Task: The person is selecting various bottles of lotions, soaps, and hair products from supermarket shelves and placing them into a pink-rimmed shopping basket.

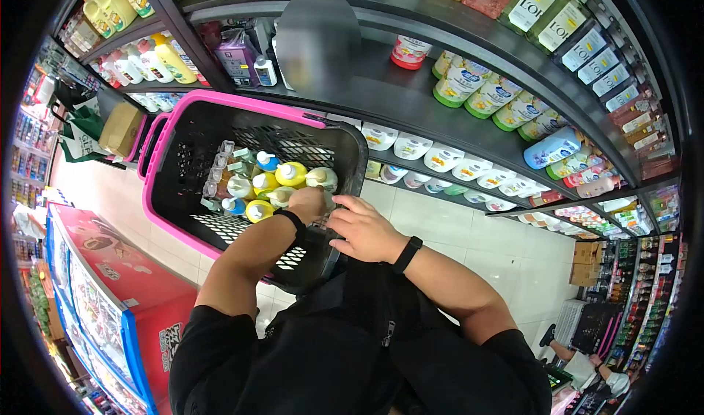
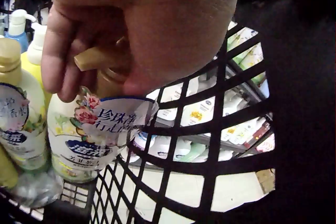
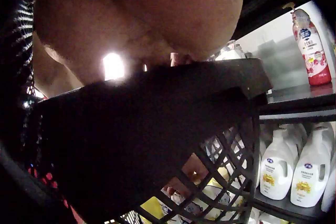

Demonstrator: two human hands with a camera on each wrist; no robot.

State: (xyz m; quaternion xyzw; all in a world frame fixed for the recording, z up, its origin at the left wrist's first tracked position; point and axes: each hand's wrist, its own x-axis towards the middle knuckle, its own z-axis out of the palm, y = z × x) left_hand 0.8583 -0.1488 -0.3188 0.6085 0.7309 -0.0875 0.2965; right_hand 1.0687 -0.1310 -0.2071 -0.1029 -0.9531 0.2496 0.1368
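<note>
A clear, rounded pump bottle with a pale gold pump and a floral label point(image 2: 86, 142) is partly hidden: the left hand point(image 2: 144, 29) covers most of its neck, and in the head view that hand hides nearly all of it. It is upright, inside a black lattice plastic basket with a pink rim point(image 1: 242, 103), near the basket's black end by the person; whether its base rests on the basket floor is hard to tell. The left hand grips it from above, fingers and thumb around the neck below the pump. The right hand point(image 1: 367, 232) is open, its fingers spread and slightly bent over the black end rim, just beside the left hand and apart from the bottle; the rim cuts off its fingertips in the right wrist view.

Toward the pink side are yellow pump bottles point(image 1: 291, 174), a blue-topped white pump bottle point(image 1: 267, 160) and a similar gold-pump bottle point(image 2: 20, 113). Beyond the basket, a dark shelf point(image 1: 367, 92) holds white handled jugs point(image 3: 276, 166) and a red-labelled bottle point(image 3: 311, 50).
</note>
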